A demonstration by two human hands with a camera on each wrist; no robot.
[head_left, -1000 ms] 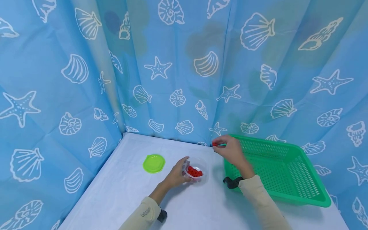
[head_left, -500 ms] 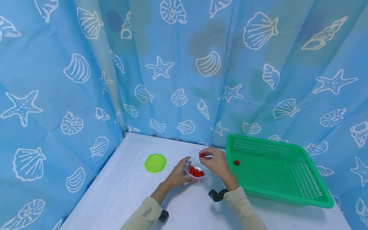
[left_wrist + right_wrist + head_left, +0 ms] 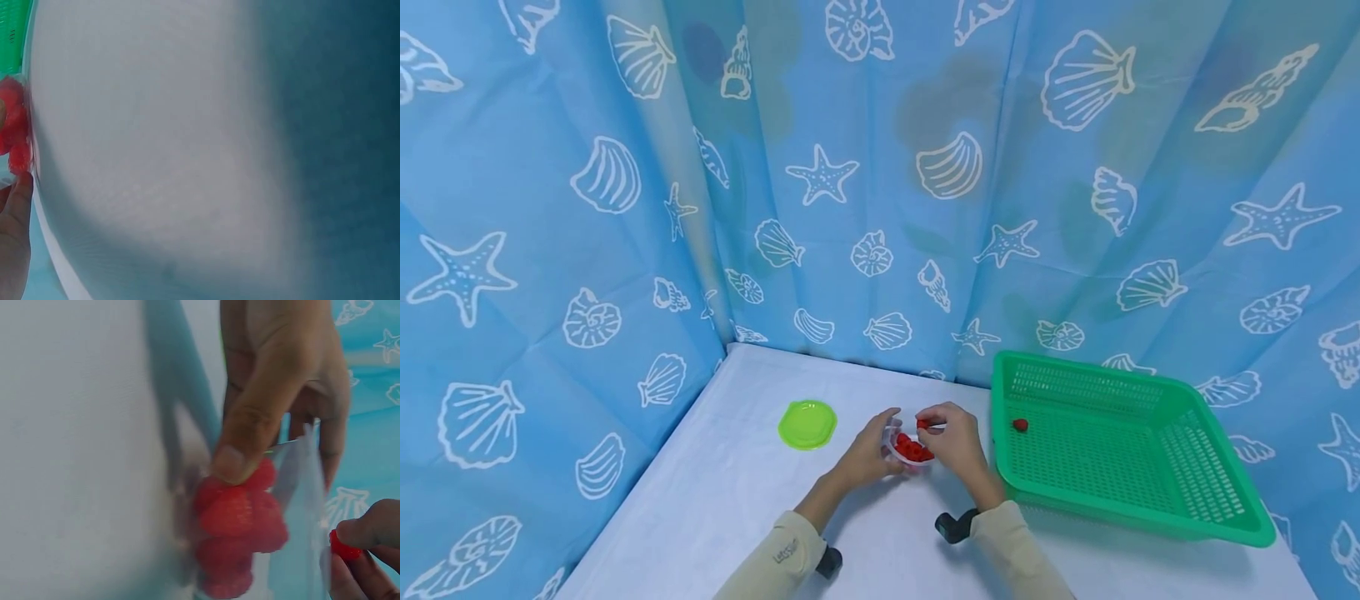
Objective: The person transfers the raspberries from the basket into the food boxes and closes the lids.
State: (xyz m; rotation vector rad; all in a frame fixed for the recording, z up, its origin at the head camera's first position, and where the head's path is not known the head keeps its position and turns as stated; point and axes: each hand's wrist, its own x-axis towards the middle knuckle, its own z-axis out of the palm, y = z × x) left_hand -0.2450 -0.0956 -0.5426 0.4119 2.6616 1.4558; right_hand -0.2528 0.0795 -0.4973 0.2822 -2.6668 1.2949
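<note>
My left hand (image 3: pixel 865 454) grips a small clear plastic cup (image 3: pixel 892 433) from its left side, thumb near, fingers behind. Several red raspberries (image 3: pixel 228 519) lie in the cup; the left thumb presses its wall in the right wrist view. Just over the cup's opening, my right hand (image 3: pixel 955 440) pinches one raspberry (image 3: pixel 345 547) between thumb and fingertips. In the left wrist view only the cup's edge with berries (image 3: pixel 15 119) and part of a finger (image 3: pixel 17 212) show at the left. Another raspberry (image 3: pixel 1020 425) lies in the green basket (image 3: pixel 1120 467).
The large perforated green basket stands on the white tabletop (image 3: pixel 715 500) close to the right forearm. Left of the cup a lime green lid (image 3: pixel 807 425) lies flat. A blue shell-print curtain (image 3: pixel 880 208) closes off the back and sides.
My right hand has moved left and down from the basket's near left rim to over the cup, carrying the raspberry. The raspberry in the basket has come into view. My left hand keeps its grip.
</note>
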